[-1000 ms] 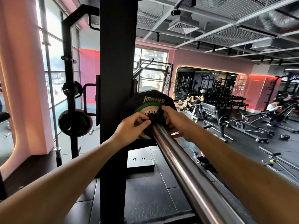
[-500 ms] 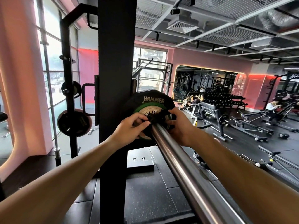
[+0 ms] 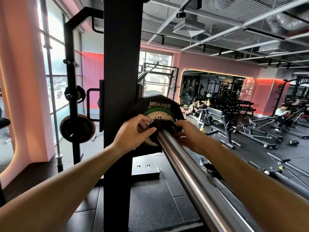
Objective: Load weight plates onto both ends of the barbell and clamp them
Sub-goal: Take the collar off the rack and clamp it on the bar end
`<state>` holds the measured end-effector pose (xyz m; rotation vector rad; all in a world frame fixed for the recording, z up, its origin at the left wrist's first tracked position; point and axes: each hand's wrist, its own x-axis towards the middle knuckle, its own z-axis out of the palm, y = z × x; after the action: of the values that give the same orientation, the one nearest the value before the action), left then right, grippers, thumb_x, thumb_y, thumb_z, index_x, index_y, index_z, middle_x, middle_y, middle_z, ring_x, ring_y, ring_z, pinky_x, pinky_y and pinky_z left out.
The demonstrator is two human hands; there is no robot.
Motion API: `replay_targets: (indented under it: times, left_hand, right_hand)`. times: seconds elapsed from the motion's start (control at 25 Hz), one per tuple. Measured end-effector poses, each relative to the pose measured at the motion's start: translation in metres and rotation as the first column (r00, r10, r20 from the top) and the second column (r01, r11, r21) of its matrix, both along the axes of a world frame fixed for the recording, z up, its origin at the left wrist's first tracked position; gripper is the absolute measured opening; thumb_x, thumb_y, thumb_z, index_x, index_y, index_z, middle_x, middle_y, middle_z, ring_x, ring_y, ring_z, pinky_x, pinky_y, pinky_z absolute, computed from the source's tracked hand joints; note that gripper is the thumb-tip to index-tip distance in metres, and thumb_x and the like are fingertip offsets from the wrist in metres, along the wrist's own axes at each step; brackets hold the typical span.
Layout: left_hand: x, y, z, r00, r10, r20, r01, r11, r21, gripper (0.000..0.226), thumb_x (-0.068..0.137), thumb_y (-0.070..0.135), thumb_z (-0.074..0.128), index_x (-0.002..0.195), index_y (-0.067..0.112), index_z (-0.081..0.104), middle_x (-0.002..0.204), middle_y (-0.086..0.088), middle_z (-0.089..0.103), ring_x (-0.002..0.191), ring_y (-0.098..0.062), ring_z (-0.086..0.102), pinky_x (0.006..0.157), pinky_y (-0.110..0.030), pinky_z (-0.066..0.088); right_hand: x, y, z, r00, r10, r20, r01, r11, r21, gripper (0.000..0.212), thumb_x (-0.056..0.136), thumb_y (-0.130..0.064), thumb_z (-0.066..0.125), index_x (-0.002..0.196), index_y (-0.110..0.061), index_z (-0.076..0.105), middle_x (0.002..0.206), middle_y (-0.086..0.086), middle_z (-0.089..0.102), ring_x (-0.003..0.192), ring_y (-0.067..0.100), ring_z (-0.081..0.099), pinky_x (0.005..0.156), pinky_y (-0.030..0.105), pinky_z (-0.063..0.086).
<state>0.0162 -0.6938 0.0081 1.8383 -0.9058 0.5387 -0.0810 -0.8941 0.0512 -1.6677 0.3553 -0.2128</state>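
Note:
A steel barbell sleeve [image 3: 189, 171] runs from the lower right up to the frame's middle. On it sit a large black plate [image 3: 158, 102] marked HAMMER and, in front of it, a smaller green-rimmed plate [image 3: 161, 114]. A black clamp collar [image 3: 160, 125] sits on the sleeve against the green plate. My left hand [image 3: 132, 134] pinches the collar's left side with thumb and fingers. On the collar's right side my right hand [image 3: 189, 136] curls round it. Both hands hide much of the collar.
A black rack upright [image 3: 121, 81] stands just left of the plates. Behind it a second post [image 3: 71, 84] carries stored plates [image 3: 76, 128]. Benches [image 3: 217, 116], dumbbell racks and people fill the right background. Black rubber flooring lies below.
My right hand has slid from the top of the collar round to its right and lower side. My left hand keeps its pinch on the left side.

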Motion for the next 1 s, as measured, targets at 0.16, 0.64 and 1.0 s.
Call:
replay_targets:
  times: [0.16, 0.64, 1.0]
  left_hand:
    - [0.005, 0.012, -0.003, 0.969, 0.212, 0.13, -0.22, 0.974, 0.053, 0.078, 0.061, 0.07, 0.078, 0.13, 0.044, 0.051, 0.119, 0.013, 0.041, 0.114, -0.011, 0.039, 0.092, -0.026, 0.041]
    - [0.013, 0.002, -0.009, 0.967, 0.24, 0.08, -0.242, 0.97, 0.013, 0.113, 0.055, 0.073, 0.077, 0.151, 0.026, 0.041, 0.132, 0.013, 0.035, 0.117, -0.006, 0.026, 0.096, -0.024, 0.033]
    - [-0.029, 0.006, 0.012, 0.972, 0.209, -0.103, -0.19, 0.966, 0.174, 0.081, 0.07, 0.039, 0.084, 0.143, 0.023, 0.052, 0.124, -0.003, 0.054, 0.12, -0.024, 0.053, 0.102, -0.031, 0.041]
  right_hand:
    - [0.001, -0.009, 0.0, 0.992, 0.05, 0.113, -0.012, 0.948, -0.318, 0.045, 0.09, -0.028, 0.067, 0.133, -0.034, 0.054, 0.121, -0.001, 0.061, 0.106, 0.019, 0.063, 0.092, 0.044, 0.053]
    - [0.014, -0.027, -0.024, 0.923, 0.114, 0.368, 0.024, 0.936, -0.352, 0.052, 0.06, -0.057, 0.086, 0.11, -0.05, 0.071, 0.117, -0.01, 0.071, 0.109, 0.017, 0.071, 0.089, 0.042, 0.062]
    - [-0.051, 0.005, -0.012, 0.967, -0.031, 0.255, 0.207, 0.681, -0.703, 0.03, 0.095, -0.029, 0.065, 0.125, -0.024, 0.068, 0.112, 0.001, 0.072, 0.108, 0.018, 0.065, 0.084, 0.023, 0.039]
